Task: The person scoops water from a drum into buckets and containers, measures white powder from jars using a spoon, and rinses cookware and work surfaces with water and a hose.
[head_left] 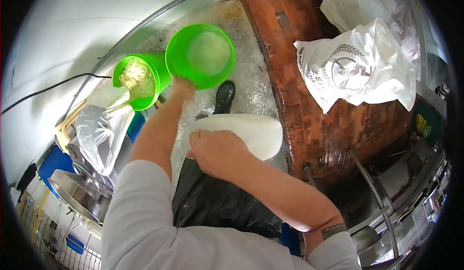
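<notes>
My right hand [218, 153] is closed on the near left edge of a smooth white rounded object [258, 133]. Its exact kind does not show. My left hand [182, 87] reaches to the near rim of a large green bucket [175, 59]. Motion blurs its fingers, so whether they grip the rim is unclear. Something whitish lies at the bottom of this bucket. Just left of it, a second green bucket [155, 72] holds pale yellow, crumbly stuff [137, 77].
At right, a printed white sack [350, 67] lies on a wet reddish-brown brick-like surface [333, 134]. A clear plastic bag [99, 130] and metal bowls [72, 190] are at left. A black boot [224, 96] stands on the wet floor; a metal rail [372, 183] is lower right.
</notes>
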{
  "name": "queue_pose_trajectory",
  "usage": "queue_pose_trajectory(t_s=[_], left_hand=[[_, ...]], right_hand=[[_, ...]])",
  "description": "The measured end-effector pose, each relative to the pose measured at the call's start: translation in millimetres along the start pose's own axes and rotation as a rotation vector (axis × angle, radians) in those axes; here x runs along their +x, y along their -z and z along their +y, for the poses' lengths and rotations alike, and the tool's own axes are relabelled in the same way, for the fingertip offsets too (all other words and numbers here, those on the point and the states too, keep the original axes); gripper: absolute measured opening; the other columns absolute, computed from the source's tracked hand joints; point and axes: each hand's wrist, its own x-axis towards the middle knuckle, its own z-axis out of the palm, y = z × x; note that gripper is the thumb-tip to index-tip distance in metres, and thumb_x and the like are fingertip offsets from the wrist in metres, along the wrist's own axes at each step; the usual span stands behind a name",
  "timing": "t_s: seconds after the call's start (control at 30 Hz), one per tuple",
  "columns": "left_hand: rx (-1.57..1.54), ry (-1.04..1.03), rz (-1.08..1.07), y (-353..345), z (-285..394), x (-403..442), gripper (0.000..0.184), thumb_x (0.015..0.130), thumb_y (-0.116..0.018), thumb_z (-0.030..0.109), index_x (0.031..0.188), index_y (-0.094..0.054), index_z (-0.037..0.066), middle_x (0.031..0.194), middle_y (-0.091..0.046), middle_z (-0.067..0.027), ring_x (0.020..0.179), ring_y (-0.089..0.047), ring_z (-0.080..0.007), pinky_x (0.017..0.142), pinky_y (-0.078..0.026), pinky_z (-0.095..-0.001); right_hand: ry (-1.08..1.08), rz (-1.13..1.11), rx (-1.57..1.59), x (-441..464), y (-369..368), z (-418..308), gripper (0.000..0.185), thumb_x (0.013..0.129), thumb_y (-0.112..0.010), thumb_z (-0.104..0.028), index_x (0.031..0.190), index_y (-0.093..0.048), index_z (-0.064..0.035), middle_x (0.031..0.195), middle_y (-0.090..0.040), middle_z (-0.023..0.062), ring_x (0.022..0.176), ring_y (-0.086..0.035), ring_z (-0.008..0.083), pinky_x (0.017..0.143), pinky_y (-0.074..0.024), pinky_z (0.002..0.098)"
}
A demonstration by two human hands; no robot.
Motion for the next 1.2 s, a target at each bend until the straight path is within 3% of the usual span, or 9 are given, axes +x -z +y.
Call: queue_pose_trajectory(t_s=[0.1, 0.23, 0.33, 0.5, 0.53, 0.63, 0.8, 1.0, 1.2], left_hand=[[0.175, 0.116, 0.330, -5.3, -30.6, -12.5, 0.052, 0.093, -0.065, 0.036, 0.137, -0.067, 0.007, 0.144, -0.063, -0.0145, 0.144, -0.049, -0.0390, 0.119, -0.023, -0.0715], [0.452, -0.139, -0.101, 16.9, -7.2, -18.2, 0.041, 0.096, -0.061, 0.029, 0.129, -0.071, 0.009, 0.135, -0.067, -0.0181, 0.133, -0.058, -0.0407, 0.119, -0.027, -0.0662], [-0.200, -0.224, 0.442, -36.7, 19.9, 11.2, 0.030, 0.091, -0.065, 0.029, 0.109, -0.078, 0.009, 0.115, -0.075, -0.0187, 0.115, -0.069, -0.0381, 0.108, -0.042, -0.0607], [-0.654, -0.138, 0.522, 60.0, 38.3, -27.5, 0.039, 0.103, -0.055, 0.038, 0.107, -0.071, 0.002, 0.104, -0.073, -0.0247, 0.099, -0.070, -0.0457, 0.087, -0.055, -0.0540], [-0.662, -0.124, 0.538, 77.4, 33.4, -36.1, 0.039, 0.103, -0.055, 0.038, 0.107, -0.071, 0.002, 0.104, -0.073, -0.0247, 0.099, -0.070, -0.0457, 0.087, -0.055, -0.0540], [-0.969, -0.057, 0.633, 100.8, 19.1, -67.9, 0.043, 0.105, -0.056, 0.040, 0.097, -0.069, 0.000, 0.097, -0.071, -0.0266, 0.096, -0.070, -0.0441, 0.084, -0.054, -0.0527], [-1.399, 0.099, 0.800, 114.8, 41.1, -162.4, 0.043, 0.104, -0.059, 0.039, 0.088, -0.064, -0.001, 0.083, -0.063, -0.0266, 0.077, -0.063, -0.0433, 0.071, -0.047, -0.0496], [-1.549, 0.428, 1.004, 132.4, -0.4, -252.7, 0.048, 0.104, -0.056, 0.042, 0.086, -0.067, -0.001, 0.081, -0.066, -0.0277, 0.079, -0.065, -0.0474, 0.072, -0.048, -0.0547], [-1.742, 0.492, 1.021, 120.4, -52.4, -298.1, 0.052, 0.103, -0.056, 0.044, 0.086, -0.072, -0.002, 0.084, -0.069, -0.0280, 0.082, -0.066, -0.0478, 0.075, -0.049, -0.0537]], right_hand=[[-0.009, -0.020, 0.019, -4.3, 7.7, -4.9, 0.038, 0.100, -0.065, -0.037, 0.110, -0.061, -0.0002, 0.094, -0.071, 0.0189, 0.082, -0.073, 0.0392, 0.074, -0.0576, 0.0508], [-0.039, 0.140, -0.063, -19.5, -6.3, 9.3, 0.043, 0.101, -0.063, -0.039, 0.114, -0.060, 0.0016, 0.088, -0.071, 0.0176, 0.083, -0.074, 0.0358, 0.072, -0.0590, 0.0472], [-0.076, 0.212, -0.091, -41.3, -11.3, 20.3, 0.048, 0.100, -0.065, -0.040, 0.123, -0.060, 0.0018, 0.090, -0.071, 0.0182, 0.086, -0.073, 0.0371, 0.074, -0.0585, 0.0471], [-0.207, 0.262, -0.080, -92.5, 0.8, 41.4, 0.054, 0.098, -0.069, -0.039, 0.132, -0.058, 0.0013, 0.107, -0.071, 0.0225, 0.097, -0.070, 0.0431, 0.083, -0.0564, 0.0509], [-0.312, 0.232, -0.065, -104.0, 5.7, 42.3, 0.056, 0.098, -0.070, -0.038, 0.136, -0.057, 0.0005, 0.117, -0.071, 0.0256, 0.105, -0.068, 0.0468, 0.089, -0.0551, 0.0533], [-0.321, 0.343, -0.178, -138.4, 5.8, 48.4, 0.055, 0.098, -0.069, -0.040, 0.131, -0.059, 0.0024, 0.105, -0.072, 0.0247, 0.096, -0.070, 0.0453, 0.082, -0.0564, 0.0519], [-0.429, 0.282, -0.226, -191.8, 14.1, 41.5, 0.059, 0.098, -0.069, -0.041, 0.136, -0.057, 0.0026, 0.110, -0.071, 0.0284, 0.098, -0.069, 0.0481, 0.085, -0.0556, 0.0530], [-0.473, 0.278, -0.175, -240.1, 22.0, 9.5, 0.060, 0.099, -0.068, -0.041, 0.140, -0.055, 0.0020, 0.112, -0.070, 0.0310, 0.104, -0.068, 0.0497, 0.088, -0.0546, 0.0543], [-0.445, 0.343, -0.143, -259.2, 33.1, -30.0, 0.042, 0.099, -0.069, -0.028, 0.130, -0.061, 0.0002, 0.109, -0.071, 0.0282, 0.105, -0.069, 0.0480, 0.088, -0.0556, 0.0497]])
